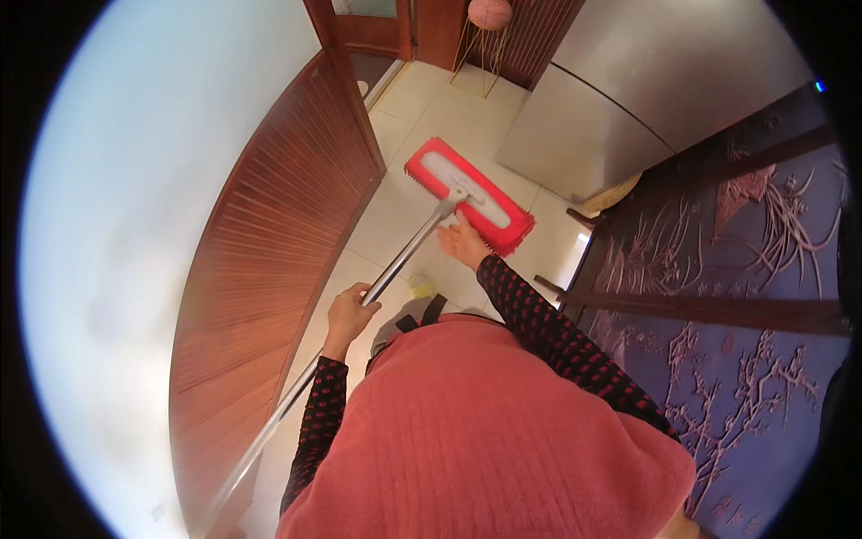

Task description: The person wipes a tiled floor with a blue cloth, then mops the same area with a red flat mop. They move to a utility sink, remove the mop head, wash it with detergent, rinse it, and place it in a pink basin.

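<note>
A flat mop is lifted off the floor in front of me, its head (485,205) slanting down to the right. The head has a pale grey plate ringed by a red shaggy pad. My left hand (348,316) is closed round the silver pole (400,260), which runs back past my left side. Beside the swivel joint (458,194), my right hand (463,242) reaches to the near edge of the pad. Its thumb and fingers look stretched and apart, and the fingertips appear to touch the head. Part of the right hand's grip side is hidden.
Brown wooden slatted panelling (269,242) stands close on the left. A steel fridge (584,126) is at the far right, with a dark carved screen (718,305) nearer. A wire stand with a pink ball (489,13) stands ahead on the pale tiled floor (404,108).
</note>
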Tool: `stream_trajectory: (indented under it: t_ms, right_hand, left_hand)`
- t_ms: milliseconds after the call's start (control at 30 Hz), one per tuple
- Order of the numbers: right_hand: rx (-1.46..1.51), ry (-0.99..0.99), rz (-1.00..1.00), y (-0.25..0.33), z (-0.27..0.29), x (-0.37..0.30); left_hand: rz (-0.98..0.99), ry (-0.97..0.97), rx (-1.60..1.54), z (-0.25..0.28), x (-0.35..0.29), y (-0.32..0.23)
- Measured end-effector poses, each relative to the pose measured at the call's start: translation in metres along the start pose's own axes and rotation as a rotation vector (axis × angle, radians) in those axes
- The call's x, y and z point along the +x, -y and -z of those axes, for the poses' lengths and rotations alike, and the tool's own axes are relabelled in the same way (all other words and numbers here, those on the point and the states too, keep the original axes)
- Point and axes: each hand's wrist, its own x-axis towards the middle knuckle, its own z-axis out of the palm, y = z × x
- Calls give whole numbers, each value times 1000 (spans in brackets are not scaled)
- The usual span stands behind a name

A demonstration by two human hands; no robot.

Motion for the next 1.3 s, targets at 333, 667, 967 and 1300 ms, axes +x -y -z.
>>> stream_trajectory:
  t_ms: [333,667,967,1300]
  right_hand:
    - [-97,-21,329,118,-88,39]
    - [-920,229,757,277,-126,92]
    - [-1141,119,879,361,-154,84]
    - [-1828,-319,1592,470,-268,232]
  left_hand:
    - [-66,-51,-453,-51,69,-28]
    - [-126,-285,-831,-44,293,-200]
    - [-140,-623,-945,-16,367,-195]
    - [-104,-822,-815,11,454,-157]
